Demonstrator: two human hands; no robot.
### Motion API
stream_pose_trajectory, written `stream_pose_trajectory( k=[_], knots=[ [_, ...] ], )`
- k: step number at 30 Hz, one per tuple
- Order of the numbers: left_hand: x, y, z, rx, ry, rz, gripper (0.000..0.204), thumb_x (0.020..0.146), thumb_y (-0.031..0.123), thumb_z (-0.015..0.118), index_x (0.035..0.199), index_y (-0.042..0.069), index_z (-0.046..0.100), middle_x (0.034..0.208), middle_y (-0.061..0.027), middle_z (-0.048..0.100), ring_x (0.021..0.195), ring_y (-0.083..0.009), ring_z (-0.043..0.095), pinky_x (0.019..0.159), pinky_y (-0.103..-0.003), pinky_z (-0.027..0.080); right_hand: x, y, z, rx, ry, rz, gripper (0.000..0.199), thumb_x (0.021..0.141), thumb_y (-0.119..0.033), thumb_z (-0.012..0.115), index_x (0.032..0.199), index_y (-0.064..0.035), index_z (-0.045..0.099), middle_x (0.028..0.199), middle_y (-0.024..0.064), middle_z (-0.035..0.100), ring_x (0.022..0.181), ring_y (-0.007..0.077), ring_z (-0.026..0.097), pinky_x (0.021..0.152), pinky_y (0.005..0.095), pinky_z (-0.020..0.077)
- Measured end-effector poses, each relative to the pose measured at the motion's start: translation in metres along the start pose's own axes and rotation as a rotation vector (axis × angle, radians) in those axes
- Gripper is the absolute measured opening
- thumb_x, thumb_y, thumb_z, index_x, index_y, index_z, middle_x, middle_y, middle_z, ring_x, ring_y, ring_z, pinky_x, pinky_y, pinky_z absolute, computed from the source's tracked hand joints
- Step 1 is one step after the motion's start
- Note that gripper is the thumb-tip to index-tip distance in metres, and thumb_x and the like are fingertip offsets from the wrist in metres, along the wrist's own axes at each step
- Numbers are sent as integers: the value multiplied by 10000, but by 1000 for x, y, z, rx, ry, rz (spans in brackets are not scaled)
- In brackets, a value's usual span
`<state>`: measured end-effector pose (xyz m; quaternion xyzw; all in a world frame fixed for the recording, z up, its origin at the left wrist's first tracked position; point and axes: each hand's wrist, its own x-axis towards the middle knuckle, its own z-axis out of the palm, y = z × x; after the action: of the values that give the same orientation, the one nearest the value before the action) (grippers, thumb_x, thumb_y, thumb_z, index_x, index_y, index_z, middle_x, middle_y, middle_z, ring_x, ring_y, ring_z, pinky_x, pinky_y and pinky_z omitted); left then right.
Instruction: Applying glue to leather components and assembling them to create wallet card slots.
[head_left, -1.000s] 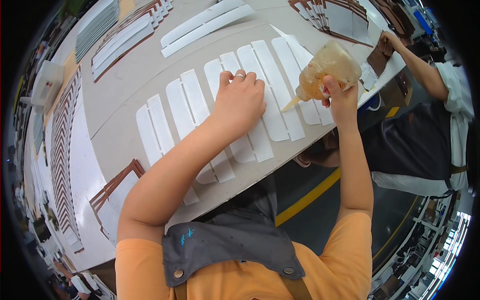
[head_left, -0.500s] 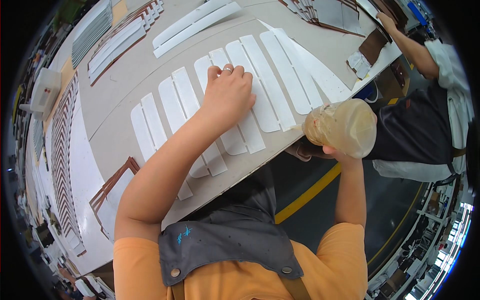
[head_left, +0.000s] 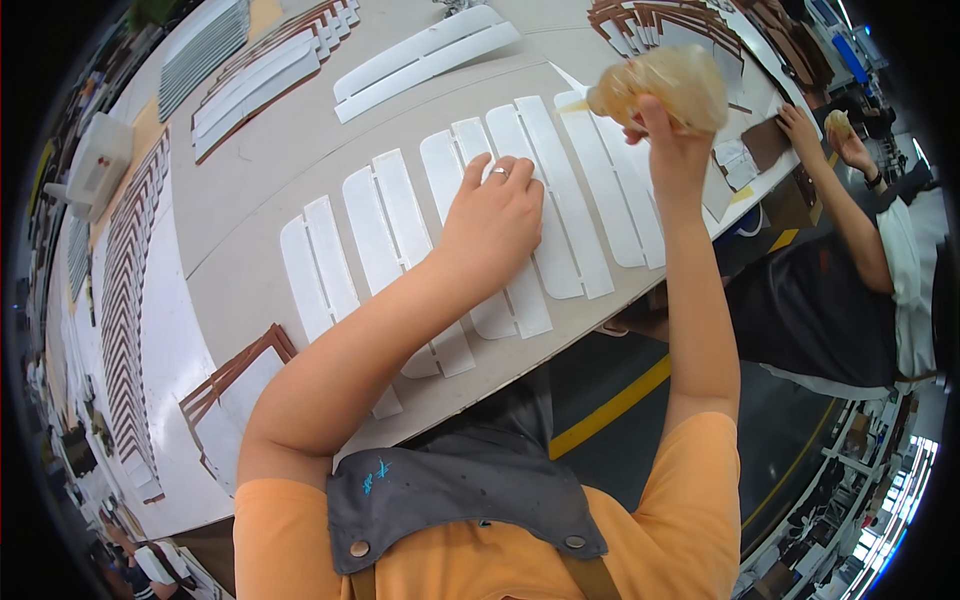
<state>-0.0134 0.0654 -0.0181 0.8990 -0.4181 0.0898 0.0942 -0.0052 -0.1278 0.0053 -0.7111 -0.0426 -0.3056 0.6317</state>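
Observation:
My right hand [head_left: 668,135] grips a translucent, yellowish squeeze bottle [head_left: 690,85]. The bottle is tipped on its side, its nozzle pointing left over the far end of the rightmost pair of white strips [head_left: 625,190]. My left hand [head_left: 495,225] rests on the middle pairs of white strips, fingers bent downward and slightly apart, with nothing visible in them. Its fingertips are partly hidden. Several such pairs lie side by side across the table, each with a narrow gap between a round-cornered strip and a straighter one. My left forearm covers parts of the left pairs.
More white strips [head_left: 430,60] lie at the far side of the grey table [head_left: 240,220]. Brown-edged panels [head_left: 245,385] sit near my left elbow, with other stacks farther off. A white container [head_left: 100,165] stands at left. On the right, a co-worker's hand [head_left: 800,130] touches a brown piece.
My right hand has lifted the bottle from the table's near edge to the strips' far end. My left hand shows slightly lower and farther right. The co-worker's second hand has come into view.

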Motion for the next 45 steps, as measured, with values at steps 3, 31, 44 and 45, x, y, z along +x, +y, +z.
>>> stream_pose_trajectory(
  k=[3,31,44,45],
  knots=[
    [2,1,-7,-38,-89,2,244,728,165,535,899,-8,516,961,-105,495,1013,-220,474,982,-387,254,21,22,15,-12,11,5,437,719,-186,688,993,4,405,816,69,558,556,86,533,447,180,442],
    [3,0,-9,-159,-86,17,174,688,69,526,853,13,537,878,-127,534,948,-253,520,945,-402,295,5,11,-8,-86,108,194,539,693,-315,705,1030,-35,391,702,45,528,411,35,432,350,141,363],
    [8,-3,-14,-119,-207,-17,253,707,140,543,926,19,503,905,-117,507,882,-257,531,956,-391,292,-52,-25,-36,-89,167,333,473,709,-260,697,1025,-44,419,707,36,521,450,34,443,359,139,355],
    [8,-4,-14,-132,-191,-19,250,705,139,541,923,19,511,912,-119,508,882,-259,530,954,-383,295,-58,-26,-38,-94,171,299,404,731,-273,670,979,-37,455,690,28,523,428,34,431,336,144,332]
  ],
)
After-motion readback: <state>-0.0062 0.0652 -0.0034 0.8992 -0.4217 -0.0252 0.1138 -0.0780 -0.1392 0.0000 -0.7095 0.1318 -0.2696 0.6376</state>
